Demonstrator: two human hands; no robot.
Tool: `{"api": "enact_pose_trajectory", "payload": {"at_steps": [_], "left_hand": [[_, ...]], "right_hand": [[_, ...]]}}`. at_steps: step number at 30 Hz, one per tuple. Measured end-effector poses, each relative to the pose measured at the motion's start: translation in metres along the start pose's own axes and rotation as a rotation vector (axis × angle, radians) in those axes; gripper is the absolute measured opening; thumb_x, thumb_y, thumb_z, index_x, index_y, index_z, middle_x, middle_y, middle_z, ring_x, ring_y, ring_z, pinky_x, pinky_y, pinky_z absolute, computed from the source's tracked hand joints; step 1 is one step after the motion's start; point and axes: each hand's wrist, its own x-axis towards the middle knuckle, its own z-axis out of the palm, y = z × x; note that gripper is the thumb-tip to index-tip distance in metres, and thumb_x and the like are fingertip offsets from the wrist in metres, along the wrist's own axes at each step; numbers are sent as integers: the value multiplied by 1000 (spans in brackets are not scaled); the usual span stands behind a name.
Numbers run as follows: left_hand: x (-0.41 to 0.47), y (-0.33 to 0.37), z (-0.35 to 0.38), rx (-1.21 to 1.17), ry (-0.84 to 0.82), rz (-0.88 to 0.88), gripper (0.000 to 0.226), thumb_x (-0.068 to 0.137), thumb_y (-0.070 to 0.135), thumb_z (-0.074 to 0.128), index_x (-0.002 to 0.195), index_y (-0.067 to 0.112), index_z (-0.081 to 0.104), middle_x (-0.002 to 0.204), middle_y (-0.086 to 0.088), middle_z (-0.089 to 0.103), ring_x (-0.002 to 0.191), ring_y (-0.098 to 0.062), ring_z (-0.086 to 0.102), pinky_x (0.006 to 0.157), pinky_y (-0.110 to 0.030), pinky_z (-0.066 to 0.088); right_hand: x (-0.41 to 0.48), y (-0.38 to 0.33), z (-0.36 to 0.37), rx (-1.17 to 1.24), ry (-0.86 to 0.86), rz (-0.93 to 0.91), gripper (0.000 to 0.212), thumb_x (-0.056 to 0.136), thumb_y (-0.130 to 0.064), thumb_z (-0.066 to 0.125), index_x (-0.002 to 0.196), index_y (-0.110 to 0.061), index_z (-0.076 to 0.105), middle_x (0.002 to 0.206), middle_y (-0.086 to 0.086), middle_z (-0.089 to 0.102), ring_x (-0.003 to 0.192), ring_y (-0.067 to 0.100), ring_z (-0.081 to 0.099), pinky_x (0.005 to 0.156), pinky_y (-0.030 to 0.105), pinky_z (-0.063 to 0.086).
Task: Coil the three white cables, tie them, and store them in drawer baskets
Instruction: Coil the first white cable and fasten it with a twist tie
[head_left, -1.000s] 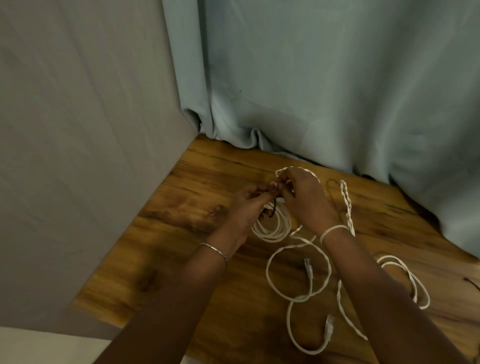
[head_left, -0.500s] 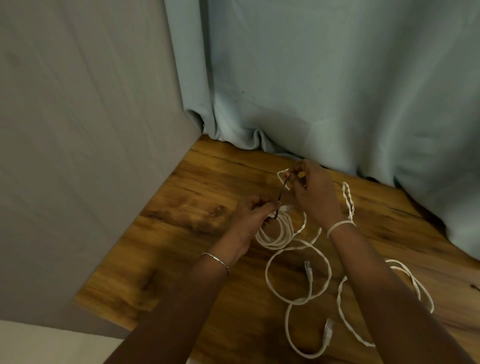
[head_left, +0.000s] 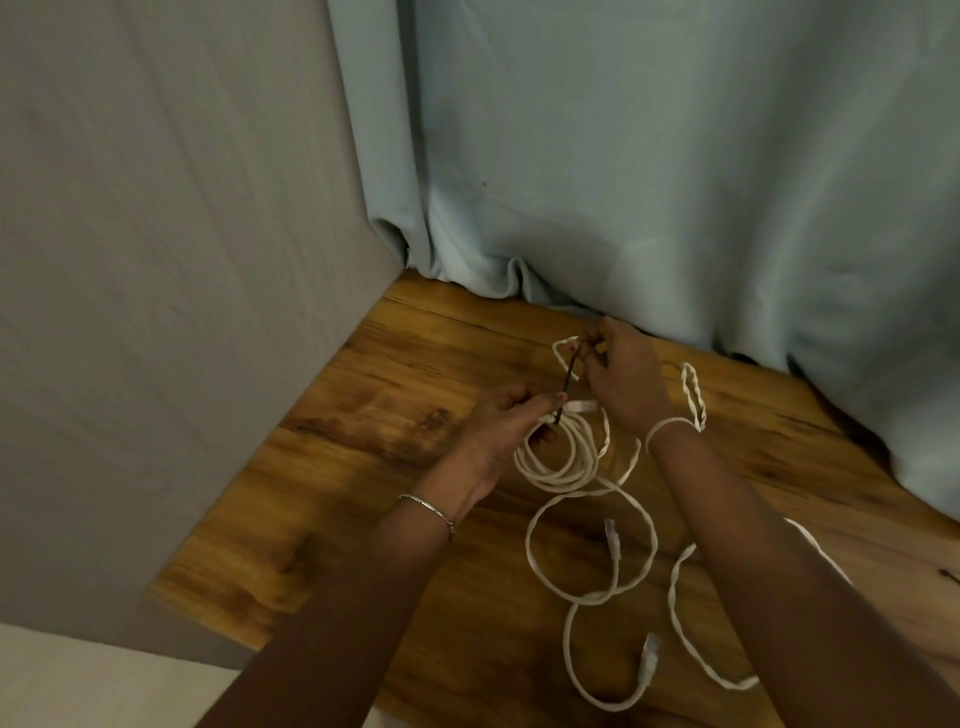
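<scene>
A coiled white cable (head_left: 558, 460) lies on the wooden table (head_left: 395, 415). My left hand (head_left: 501, 431) grips the coil at its top. My right hand (head_left: 621, 371) pinches the upper end of a thin dark tie (head_left: 567, 384), which runs taut down to the coil under my left fingers. A loose flat white cable (head_left: 587, 551) with clear plugs sprawls in loops nearer to me. Another white cable (head_left: 693, 395), partly twisted, lies to the right, half hidden by my right forearm.
A grey cloth panel (head_left: 171, 312) closes the left side and a pale blue curtain (head_left: 649, 171) hangs at the back, touching the table. A small dark object (head_left: 949, 576) shows at the right edge. No drawer baskets are in view.
My right hand has lifted up and away from my left, pulling the dark tie out taut. My left hand stays on the coil.
</scene>
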Motion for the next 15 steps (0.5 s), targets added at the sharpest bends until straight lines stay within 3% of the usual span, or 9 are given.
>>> {"api": "enact_pose_trajectory", "payload": {"at_steps": [4,8,12,15], "left_hand": [[0,1,0,-6,4,-19,12,86,17,67,86,6,64,73,-4,63,54,-9,59,59,-26,44],[-1,2,-3,-4,-47,-26,8,83,14,69,86,7,67,77,-5,66,60,-10,62,63,-24,49],[-1,0,-4,-9,-67,10,18,84,11,69,100,1,67,83,-6,68,64,-11,64,64,-20,53],[-2,-2,-3,12,-92,20,25,85,11,68,108,3,66,89,-7,70,67,-11,65,64,-19,54]], "right_hand": [[0,-1,2,-10,14,6,11,89,-17,61,87,-6,59,87,12,63,74,23,55,67,31,41],[1,2,5,24,-23,48,15,89,-22,63,89,-7,60,88,11,66,77,26,60,71,40,49],[0,2,4,52,-37,67,16,90,-22,62,89,-6,61,87,11,67,75,28,63,70,39,50],[2,3,2,125,-70,113,17,90,-24,61,90,-7,62,86,11,69,70,30,65,69,45,54]]}}
